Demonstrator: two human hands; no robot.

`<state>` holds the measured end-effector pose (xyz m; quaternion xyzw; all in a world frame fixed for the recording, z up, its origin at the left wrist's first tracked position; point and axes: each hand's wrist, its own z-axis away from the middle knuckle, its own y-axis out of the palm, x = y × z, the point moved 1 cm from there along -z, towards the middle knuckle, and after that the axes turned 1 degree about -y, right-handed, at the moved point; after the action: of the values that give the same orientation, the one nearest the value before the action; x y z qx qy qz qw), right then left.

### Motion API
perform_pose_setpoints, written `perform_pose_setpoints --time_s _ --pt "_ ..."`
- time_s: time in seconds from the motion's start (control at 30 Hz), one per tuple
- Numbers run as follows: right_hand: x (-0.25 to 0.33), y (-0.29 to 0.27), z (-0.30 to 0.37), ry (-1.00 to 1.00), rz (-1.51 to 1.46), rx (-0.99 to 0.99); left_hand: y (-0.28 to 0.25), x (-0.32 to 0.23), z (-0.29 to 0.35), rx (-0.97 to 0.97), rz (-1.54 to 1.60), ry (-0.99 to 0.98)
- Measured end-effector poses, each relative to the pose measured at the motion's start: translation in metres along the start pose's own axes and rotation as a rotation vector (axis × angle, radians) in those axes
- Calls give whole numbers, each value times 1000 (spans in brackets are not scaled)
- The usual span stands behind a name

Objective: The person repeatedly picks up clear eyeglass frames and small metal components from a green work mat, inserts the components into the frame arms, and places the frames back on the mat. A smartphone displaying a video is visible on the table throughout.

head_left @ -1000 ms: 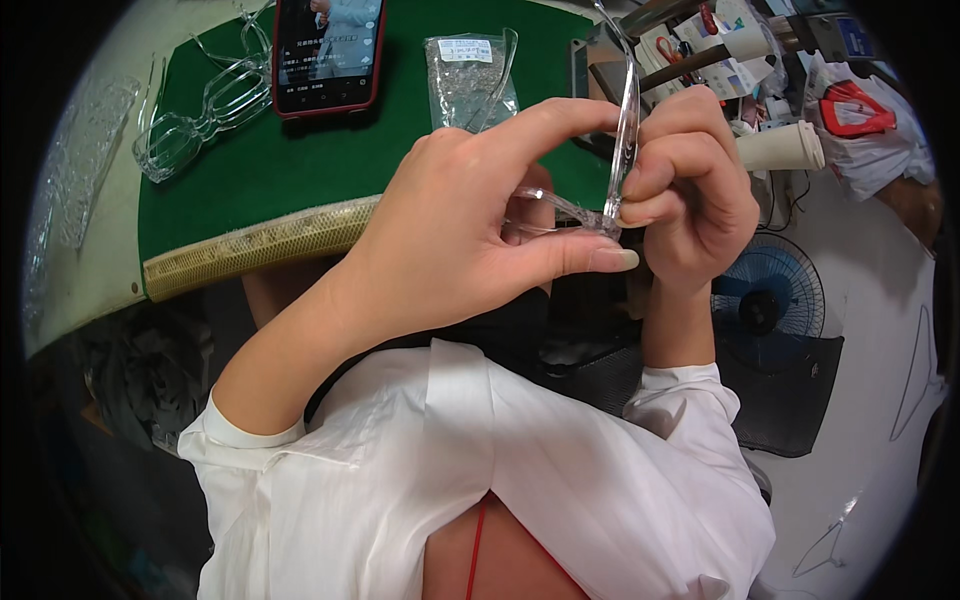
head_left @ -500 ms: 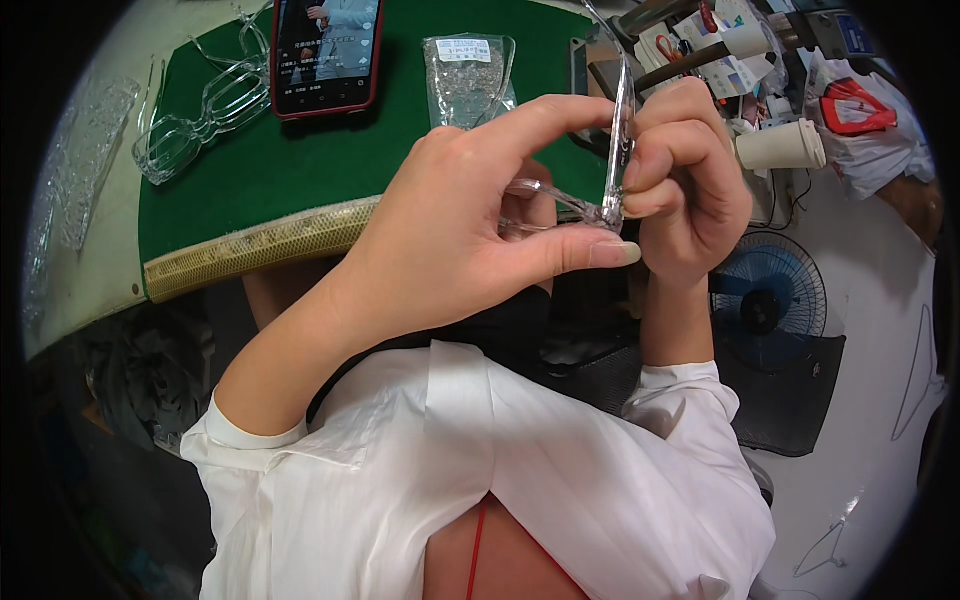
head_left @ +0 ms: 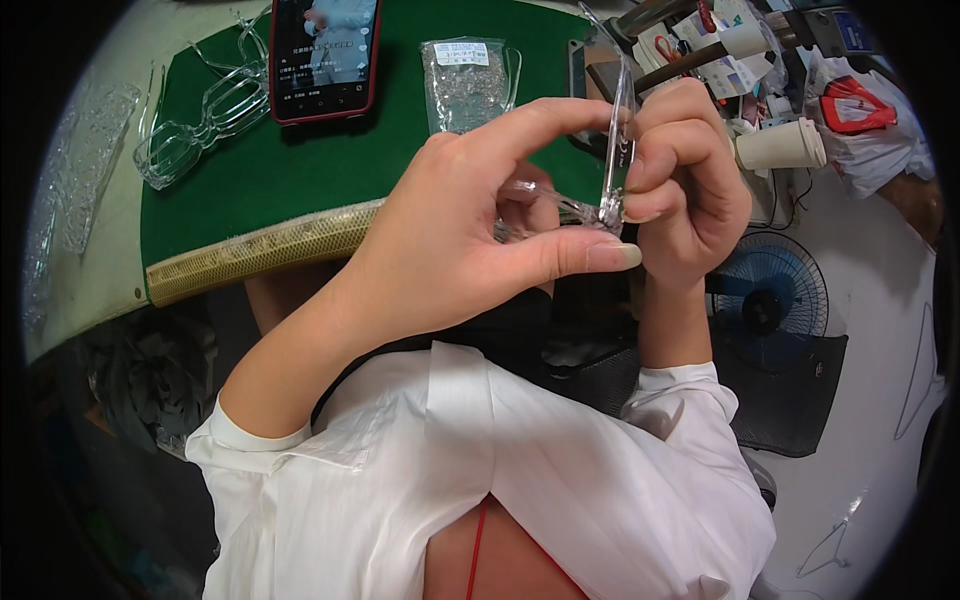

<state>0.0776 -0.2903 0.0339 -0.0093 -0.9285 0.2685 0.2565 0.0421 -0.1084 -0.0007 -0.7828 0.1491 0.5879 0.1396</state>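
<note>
Above the near edge of the green mat point(head_left: 300, 165), both hands are holding a pair of clear glasses point(head_left: 608, 205) up off the work surface, one temple arm standing nearly upright. The left hand point(head_left: 440, 225) is cradling the front, its index finger and thumb spreading into a wide C: the index fingertip is touching the upright arm partway up, and the thumb is lying just below the hinge. The right hand point(head_left: 690, 180) is curling its fingers inward and pinching the lower part of that arm near the hinge; whether a tiny part is also sitting between the fingertips, I cannot tell.

Beyond the left hand, a clear plastic bag point(head_left: 466, 90) is lying flat on the mat, holding a mass of small, glinting, grainy-looking pieces, too fine to make out singly, and bearing a white label point(head_left: 461, 54) near its top. To its left, a phone point(head_left: 325, 55) in a red case is showing a lit screen, and more clear frames point(head_left: 205, 125) are resting just beside it. At the far left, clear plastic packaging point(head_left: 100, 165) is lying on the pale table; its contents are blurring into the glare. On the right, a white cup point(head_left: 780, 146) is leaning sideways, its inside hidden, near a white plastic bag point(head_left: 870, 155). Something red point(head_left: 857, 105) is showing at that bag, inside or on it, I cannot tell.
</note>
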Motion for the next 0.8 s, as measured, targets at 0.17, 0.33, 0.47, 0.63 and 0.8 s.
perform_pose_setpoints --time_s 0.17,0.33,0.47,0.63,0.8 --pt "-1 0 1 -17 -17 -25 1 -2 0 25 90 -63" --pt "-3 0 2 -31 -34 -21 1 0 -1 21 98 -33" --pt "-4 1 2 -22 -39 -19 0 -4 -2 58 229 -155" --pt "-7 1 2 -38 -45 -27 1 -2 -3 45 229 -134" --pt "-6 5 4 95 -223 -181 0 1 -7 41 100 -26"
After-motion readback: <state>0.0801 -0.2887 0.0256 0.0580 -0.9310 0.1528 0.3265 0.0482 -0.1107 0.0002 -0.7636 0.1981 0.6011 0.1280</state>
